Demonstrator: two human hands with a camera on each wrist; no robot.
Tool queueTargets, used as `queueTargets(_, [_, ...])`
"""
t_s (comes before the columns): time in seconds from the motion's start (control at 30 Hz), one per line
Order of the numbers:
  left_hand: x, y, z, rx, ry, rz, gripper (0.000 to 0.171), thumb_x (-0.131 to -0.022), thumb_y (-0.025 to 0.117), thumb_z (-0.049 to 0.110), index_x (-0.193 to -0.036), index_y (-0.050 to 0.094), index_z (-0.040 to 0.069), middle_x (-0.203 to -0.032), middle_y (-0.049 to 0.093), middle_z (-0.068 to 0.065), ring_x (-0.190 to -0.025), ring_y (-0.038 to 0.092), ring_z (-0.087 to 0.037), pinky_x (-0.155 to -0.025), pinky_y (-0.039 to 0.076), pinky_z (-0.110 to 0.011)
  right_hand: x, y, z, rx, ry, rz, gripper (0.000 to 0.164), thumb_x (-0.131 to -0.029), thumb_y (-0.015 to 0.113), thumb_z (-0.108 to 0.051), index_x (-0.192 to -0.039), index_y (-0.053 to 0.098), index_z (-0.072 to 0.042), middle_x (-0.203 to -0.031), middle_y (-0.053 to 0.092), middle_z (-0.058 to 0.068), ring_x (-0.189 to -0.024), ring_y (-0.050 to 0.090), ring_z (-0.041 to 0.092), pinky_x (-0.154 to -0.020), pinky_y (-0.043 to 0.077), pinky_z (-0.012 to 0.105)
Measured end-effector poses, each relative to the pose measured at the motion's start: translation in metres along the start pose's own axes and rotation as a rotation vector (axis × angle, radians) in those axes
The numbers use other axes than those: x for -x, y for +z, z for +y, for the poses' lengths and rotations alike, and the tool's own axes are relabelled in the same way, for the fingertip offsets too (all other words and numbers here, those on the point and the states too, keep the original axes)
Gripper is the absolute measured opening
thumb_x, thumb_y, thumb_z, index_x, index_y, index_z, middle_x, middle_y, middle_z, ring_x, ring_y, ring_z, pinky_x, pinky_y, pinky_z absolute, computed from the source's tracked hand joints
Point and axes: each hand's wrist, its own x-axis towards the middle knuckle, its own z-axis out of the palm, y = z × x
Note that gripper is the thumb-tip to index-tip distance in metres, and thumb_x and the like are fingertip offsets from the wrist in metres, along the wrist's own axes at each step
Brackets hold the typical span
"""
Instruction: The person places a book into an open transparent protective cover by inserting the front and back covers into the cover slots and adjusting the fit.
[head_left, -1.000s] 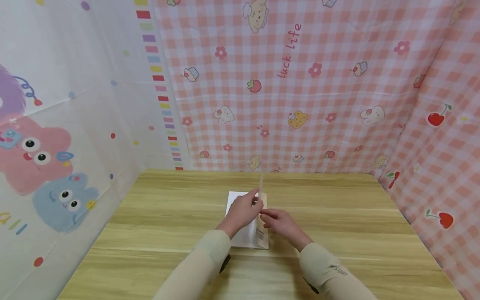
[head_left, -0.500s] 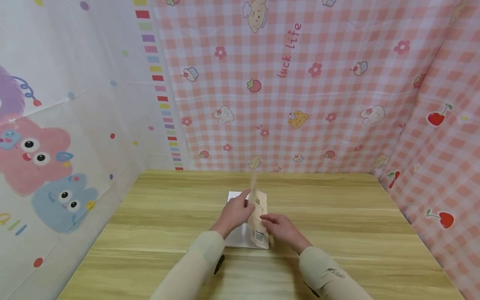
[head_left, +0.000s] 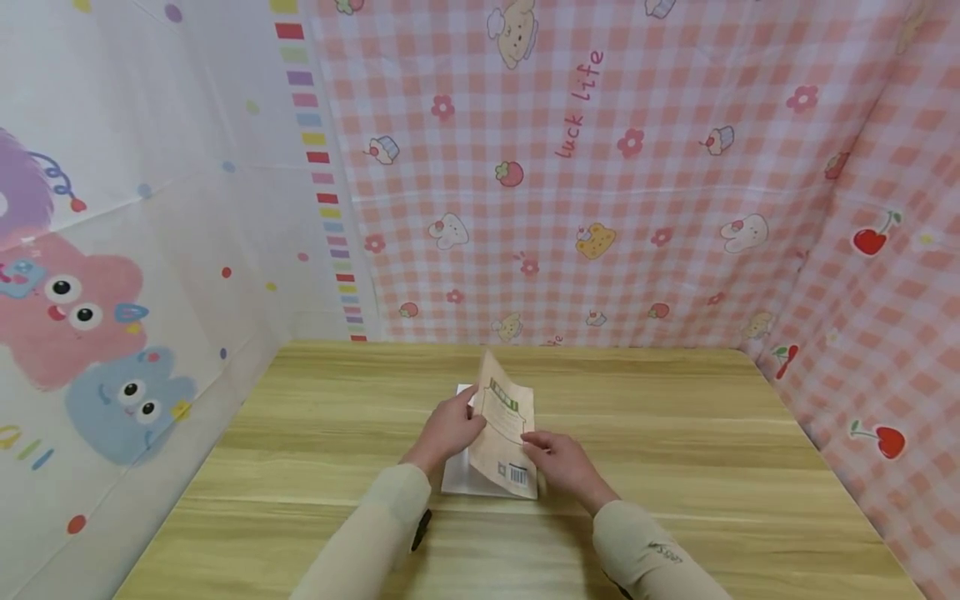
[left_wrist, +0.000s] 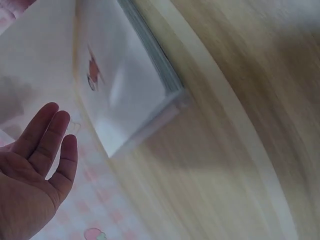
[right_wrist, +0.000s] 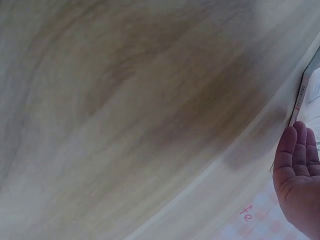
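Note:
A thin book lies on the table in the head view, its tan cover (head_left: 506, 429) raised at a slant above a white page (head_left: 456, 479). Green print and a barcode mark the cover. My left hand (head_left: 450, 423) pinches the cover's left edge, thumb in front and fingers behind. In the left wrist view, the white page (left_wrist: 125, 75) carries a small orange figure, near the left hand (left_wrist: 37, 170). At the spine side, my right hand (head_left: 561, 462) touches the cover's right edge. The right wrist view shows that hand's extended fingers (right_wrist: 300, 155) against the book's spine (right_wrist: 301, 97).
The wooden table (head_left: 675, 433) spreads out around the book. A pink checked cloth (head_left: 600, 192) hangs behind it and on the right; a white cartoon-printed cloth (head_left: 225, 208) hangs on the left.
My left hand has moved left, swinging the cover from nearly upright to a leftward slant, so its printed face now shows. The right hand has stayed by the spine, shifting slightly down.

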Motion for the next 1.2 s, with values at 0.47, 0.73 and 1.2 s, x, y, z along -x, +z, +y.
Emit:
queueTargets(0.47, [0.005, 0.001, -0.021, -0.109, -0.052, 0.004, 0.076, -0.085, 0.057, 0.008, -0.151, 0.020, 0.002, -0.121, 0.064, -0.027, -0.082, 0.062, -0.028, -0.084, 0.052, -0.051, 0.005, 0.001, -0.001, 0.039, -0.020, -0.025, 0.032, -0.096, 0.055, -0.021, -0.121, 0.066, -0.004, -0.123, 0.066, 0.017, -0.107, 0.058, 0.029, -0.093, 0.047, 0.055])
queueTargets(0.73, [0.008, 0.004, -0.025, -0.185, -0.023, -0.015, 0.054, -0.086, 0.055, 0.004, -0.139, 0.046, -0.002, -0.137, 0.054, -0.022, -0.123, 0.047, -0.037, -0.104, 0.039, -0.054, 0.004, 0.002, 0.002, 0.047, -0.036, -0.027, 0.032, -0.096, 0.055, -0.020, -0.120, 0.066, -0.004, -0.122, 0.066, 0.016, -0.106, 0.058, 0.029, -0.093, 0.047, 0.055])
queueTargets(1.2, [0.007, 0.014, -0.034, -0.354, -0.096, -0.042, 0.046, -0.090, 0.057, 0.009, -0.135, 0.053, 0.001, -0.125, 0.061, -0.022, -0.114, 0.054, -0.034, -0.096, 0.045, -0.054, 0.008, 0.005, -0.003, 0.200, -0.127, 0.023, 0.028, -0.093, 0.060, -0.017, -0.113, 0.069, -0.001, -0.112, 0.070, 0.016, -0.090, 0.059, 0.023, -0.086, 0.051, 0.050])
